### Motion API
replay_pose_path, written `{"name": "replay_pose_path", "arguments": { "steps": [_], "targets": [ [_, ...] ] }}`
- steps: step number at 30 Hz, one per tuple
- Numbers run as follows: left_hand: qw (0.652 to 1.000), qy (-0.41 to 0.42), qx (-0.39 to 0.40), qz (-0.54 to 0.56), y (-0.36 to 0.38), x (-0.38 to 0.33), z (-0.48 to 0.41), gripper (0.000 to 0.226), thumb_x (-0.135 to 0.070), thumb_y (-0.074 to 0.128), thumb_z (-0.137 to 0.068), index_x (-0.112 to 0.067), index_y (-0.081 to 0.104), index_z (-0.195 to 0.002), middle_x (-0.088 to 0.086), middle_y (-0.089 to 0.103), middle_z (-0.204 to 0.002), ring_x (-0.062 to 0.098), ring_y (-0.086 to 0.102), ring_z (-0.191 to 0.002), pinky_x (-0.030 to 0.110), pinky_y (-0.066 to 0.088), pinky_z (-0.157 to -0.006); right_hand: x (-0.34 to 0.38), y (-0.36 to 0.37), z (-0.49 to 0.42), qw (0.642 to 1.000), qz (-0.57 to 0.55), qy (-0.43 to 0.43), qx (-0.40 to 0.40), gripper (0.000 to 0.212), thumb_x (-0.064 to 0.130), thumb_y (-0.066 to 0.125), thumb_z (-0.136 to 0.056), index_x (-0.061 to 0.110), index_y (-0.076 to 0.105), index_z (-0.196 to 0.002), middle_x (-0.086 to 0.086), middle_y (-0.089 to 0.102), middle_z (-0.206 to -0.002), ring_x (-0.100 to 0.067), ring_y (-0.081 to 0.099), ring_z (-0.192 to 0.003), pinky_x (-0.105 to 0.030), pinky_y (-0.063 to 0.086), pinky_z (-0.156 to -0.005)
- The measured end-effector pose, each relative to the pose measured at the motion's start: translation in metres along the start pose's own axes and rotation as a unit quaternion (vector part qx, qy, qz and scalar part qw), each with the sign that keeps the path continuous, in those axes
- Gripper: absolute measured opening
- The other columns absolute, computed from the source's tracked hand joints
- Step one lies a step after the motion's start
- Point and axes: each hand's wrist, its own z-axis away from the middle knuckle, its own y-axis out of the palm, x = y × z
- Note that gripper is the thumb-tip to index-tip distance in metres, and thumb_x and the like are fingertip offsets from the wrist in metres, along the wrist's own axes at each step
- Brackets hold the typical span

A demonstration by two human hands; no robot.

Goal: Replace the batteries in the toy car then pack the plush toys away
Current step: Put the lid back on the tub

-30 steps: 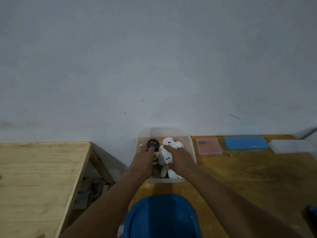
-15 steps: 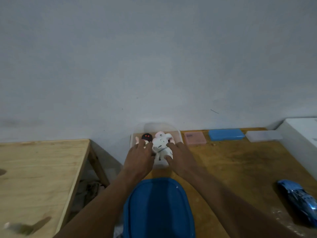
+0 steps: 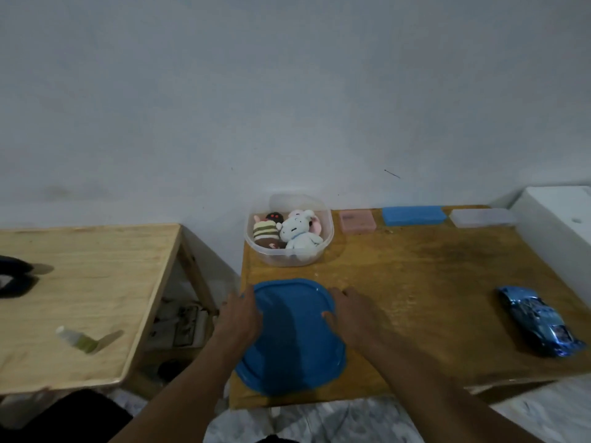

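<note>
Table [image 3: 415, 282]: lid [image 3: 294, 346] long axis near-far, left hand [image 3: 240, 318], right hand [image 3: 351, 314] gripping edges.

Between the left fingers [image 3: 246, 298] and the right fingers [image 3: 335, 294], held by its two side edges: a lid [image 3: 294, 337], low over the near left part of the desk [image 3: 431, 273]. Straight beyond the fingers, at the desk's back left corner, a tub [image 3: 287, 259] with the plush toys [image 3: 299, 233] inside; right of it, along the back edge, three flat cases [image 3: 413, 215] in a row. Well to the right of the right fingers, the toy car [image 3: 540, 321]; far left of the left fingers, a second desk [image 3: 96, 282] with a bottle [image 3: 78, 338] on it.
</note>
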Motion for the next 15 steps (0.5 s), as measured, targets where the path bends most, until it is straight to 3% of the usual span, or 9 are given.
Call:
{"name": "replay_pose_path", "arguments": {
  "steps": [7, 10, 15],
  "targets": [
    [0.977, 0.057, 0.066, -0.195, 0.008, 0.013, 0.001, 0.06, -0.017, 0.038, -0.1, -0.008, 0.009, -0.151, 0.014, 0.055, -0.126, 0.029, 0.056, -0.111, 0.034, 0.048, -0.086, 0.004, 0.031, 0.01, 0.995, -0.019, 0.083, 0.052, 0.037, 0.035, 0.051, -0.093, 0.016, 0.05, -0.125, -0.008, 0.064, -0.112, -0.024, 0.063, -0.095, -0.037, 0.055, -0.08],
    [0.978, 0.051, 0.103, -0.176, 0.013, 0.019, 0.011, 0.065, -0.013, 0.041, -0.099, -0.012, 0.003, -0.152, 0.021, 0.047, -0.132, 0.03, 0.056, -0.11, 0.033, 0.048, -0.085, 0.013, 0.039, 0.012, 0.995, -0.004, 0.094, 0.031, 0.033, 0.021, 0.052, -0.091, 0.016, 0.049, -0.124, -0.007, 0.065, -0.11, -0.022, 0.063, -0.092, -0.036, 0.056, -0.078],
    [0.994, 0.002, 0.093, -0.062, 0.016, 0.033, 0.017, 0.077, -0.006, 0.046, -0.095, -0.022, -0.003, -0.152, 0.025, 0.038, -0.131, 0.034, 0.055, -0.107, 0.036, 0.048, -0.085, 0.017, 0.039, 0.016, 0.982, -0.102, 0.161, 0.005, 0.022, 0.014, 0.057, -0.083, 0.014, 0.051, -0.104, -0.005, 0.059, -0.104, -0.023, 0.06, -0.086, -0.036, 0.054, -0.072]
  ]
}}
